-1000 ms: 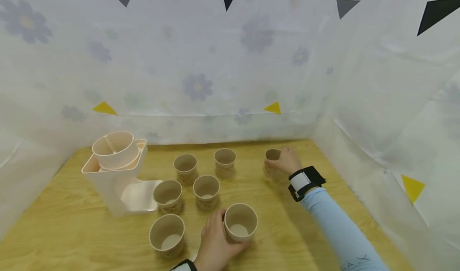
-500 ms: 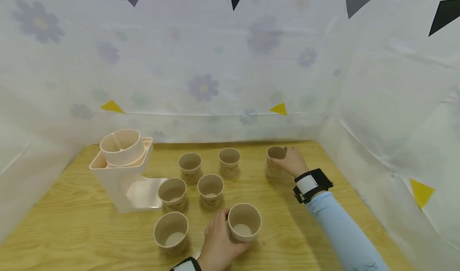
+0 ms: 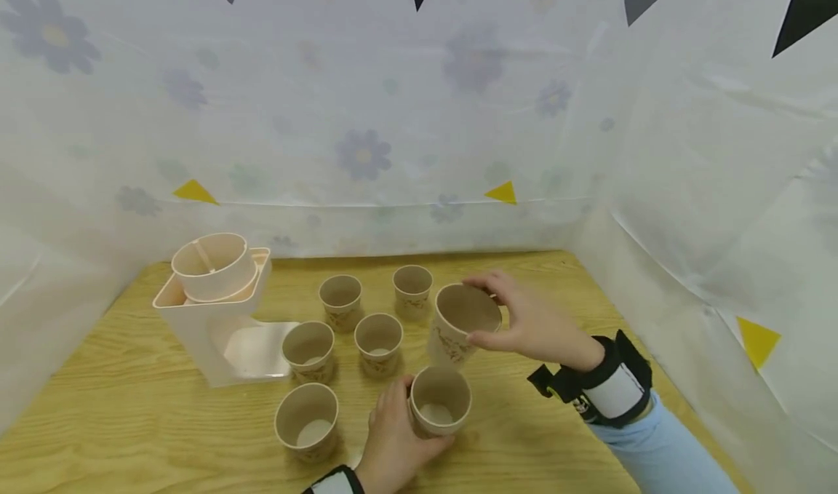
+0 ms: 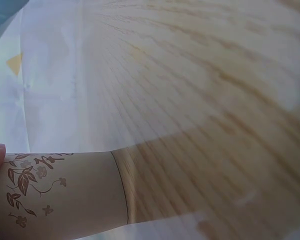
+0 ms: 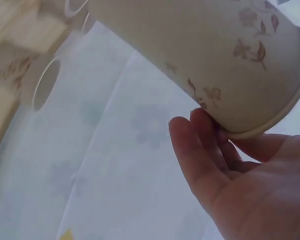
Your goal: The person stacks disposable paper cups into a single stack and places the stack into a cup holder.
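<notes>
Well, the head view looks down into seven paper cup tops. One, the right cup (image 3: 448,334), is up above the wooden worktop (image 3: 150,428), tipped a little, in the right hand (image 3: 537,327). Those fingers and thumb bend round its top, only as wide apart as the cup. The left hand (image 3: 399,436) curls round the left cup (image 3: 441,399), just in front of the right cup, with the thumb on the near side. So there are two hands, with one cup top in each.

The other five paper cups (image 3: 378,334) stand upright on the worktop to the left of these two. Two are at the back, two are in the middle and one is at the front. Beside them is one pale plastic stand (image 3: 216,327) with one round bowl (image 3: 212,279) in its top.

The left wrist view shows what the head view hides: brown leaves, flowers and some writing on the left cup's side, and one fingertip. The right wrist view shows the right cup's flowers up close and the fingers under its rim. Only the head view shows all four dark triangles and three yellow ones on the cloth wall (image 3: 393,116).
</notes>
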Action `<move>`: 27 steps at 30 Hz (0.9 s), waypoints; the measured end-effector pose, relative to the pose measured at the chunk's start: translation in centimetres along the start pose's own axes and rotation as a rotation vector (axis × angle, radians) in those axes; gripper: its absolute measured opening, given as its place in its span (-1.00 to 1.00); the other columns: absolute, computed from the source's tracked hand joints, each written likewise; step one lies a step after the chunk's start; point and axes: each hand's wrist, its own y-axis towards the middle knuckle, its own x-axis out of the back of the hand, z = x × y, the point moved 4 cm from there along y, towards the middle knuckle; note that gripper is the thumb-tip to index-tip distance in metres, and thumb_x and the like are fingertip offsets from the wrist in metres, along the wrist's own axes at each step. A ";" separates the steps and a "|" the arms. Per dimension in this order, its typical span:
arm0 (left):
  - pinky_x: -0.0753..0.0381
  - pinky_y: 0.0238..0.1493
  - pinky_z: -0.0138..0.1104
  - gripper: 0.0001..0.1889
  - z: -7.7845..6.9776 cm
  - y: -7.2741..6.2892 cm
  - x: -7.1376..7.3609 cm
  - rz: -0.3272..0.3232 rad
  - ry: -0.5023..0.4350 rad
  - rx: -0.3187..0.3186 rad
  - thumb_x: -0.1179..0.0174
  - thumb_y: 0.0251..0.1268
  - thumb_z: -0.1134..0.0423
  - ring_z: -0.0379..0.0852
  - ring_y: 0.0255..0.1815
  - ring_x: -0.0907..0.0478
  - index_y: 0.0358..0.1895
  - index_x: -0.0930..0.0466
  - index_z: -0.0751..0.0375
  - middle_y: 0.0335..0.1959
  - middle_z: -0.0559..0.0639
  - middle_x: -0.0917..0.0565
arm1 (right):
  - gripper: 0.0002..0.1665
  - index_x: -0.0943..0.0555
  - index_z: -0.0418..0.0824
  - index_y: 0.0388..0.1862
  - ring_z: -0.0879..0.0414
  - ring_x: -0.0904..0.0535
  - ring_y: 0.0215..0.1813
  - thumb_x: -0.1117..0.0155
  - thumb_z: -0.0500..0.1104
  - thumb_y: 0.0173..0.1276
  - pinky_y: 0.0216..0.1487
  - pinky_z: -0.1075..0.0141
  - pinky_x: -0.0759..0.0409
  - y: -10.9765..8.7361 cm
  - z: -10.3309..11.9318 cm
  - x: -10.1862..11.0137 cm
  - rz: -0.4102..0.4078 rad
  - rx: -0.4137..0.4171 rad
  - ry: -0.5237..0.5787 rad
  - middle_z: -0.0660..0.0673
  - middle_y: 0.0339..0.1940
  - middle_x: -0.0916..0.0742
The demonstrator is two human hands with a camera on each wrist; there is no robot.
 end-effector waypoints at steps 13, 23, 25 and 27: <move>-0.27 0.02 0.08 -0.18 0.1 0.1 0.1 -0.002 0.013 -0.023 -0.51 -0.24 0.03 0.03 0.10 -0.36 0.14 -0.26 0.19 0.00 0.01 -0.46 | -0.16 -0.34 -0.23 0.28 0.08 -0.45 0.10 -0.40 0.00 0.03 0.10 0.23 -0.48 -2.0 1.0 -3.9 0.195 0.058 0.026 -0.06 0.15 -0.45; -0.24 0.03 0.10 -0.14 0.3 0.0 0.0 0.011 0.001 -0.021 -0.50 -0.23 0.02 0.07 0.13 -0.34 0.17 -0.24 0.26 0.06 0.08 -0.44 | -0.16 -0.34 -0.25 0.28 0.08 -0.45 0.07 -0.41 -0.03 0.03 0.08 0.29 -0.49 -2.3 0.3 -6.1 0.301 0.088 0.033 -0.07 0.11 -0.43; -0.24 0.03 0.09 -0.14 0.3 0.0 0.0 0.008 -0.001 -0.019 -0.50 -0.23 0.03 0.08 0.14 -0.34 0.18 -0.25 0.26 0.06 0.09 -0.44 | -0.16 -0.34 -0.26 0.29 0.08 -0.45 0.08 -0.41 -0.04 0.03 0.08 0.30 -0.49 -2.3 0.3 -6.3 0.306 0.105 0.027 -0.07 0.11 -0.42; -0.24 0.03 0.09 -0.14 0.3 0.0 0.0 0.002 0.004 -0.021 -0.50 -0.23 0.03 0.08 0.14 -0.34 0.17 -0.25 0.27 0.05 0.09 -0.44 | -0.15 -0.34 -0.27 0.28 0.09 -0.45 0.08 -0.41 -0.05 0.02 0.09 0.32 -0.48 -2.3 0.4 -6.4 0.308 0.117 0.016 -0.07 0.12 -0.42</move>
